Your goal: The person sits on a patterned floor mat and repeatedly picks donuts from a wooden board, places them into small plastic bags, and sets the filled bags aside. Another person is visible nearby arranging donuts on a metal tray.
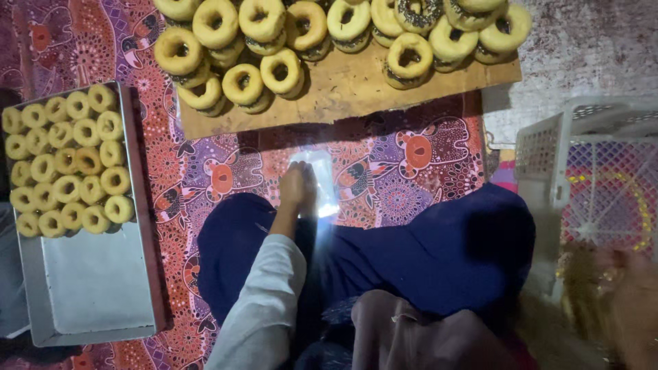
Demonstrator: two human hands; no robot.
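Lower centre: dark blue garment over the person's lap (pixel 425 253). Left hand (pixel 297 186), grey-sleeved, rests on a clear plastic bag (pixel 321 179) lying flat on the patterned purple-red cloth (pixel 411 164) at centre frame; whether its fingers are spread or pinching cannot be told. Right hand (pixel 627 301), lower right, blurred, state indistinct. Left: metal tray (pixel 96 288) of small ring doughnuts (pixel 67 164). Top: brown board (pixel 343 92) bearing larger ring doughnuts (pixel 281 68).

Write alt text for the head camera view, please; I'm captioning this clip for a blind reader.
A seated person's left hand presses on a clear plastic bag lying on a patterned mat; the right hand is a blur at the right, by a white plastic basket. A wooden board piled with ring doughnuts lies ahead, a metal tray of smaller ones on the left.
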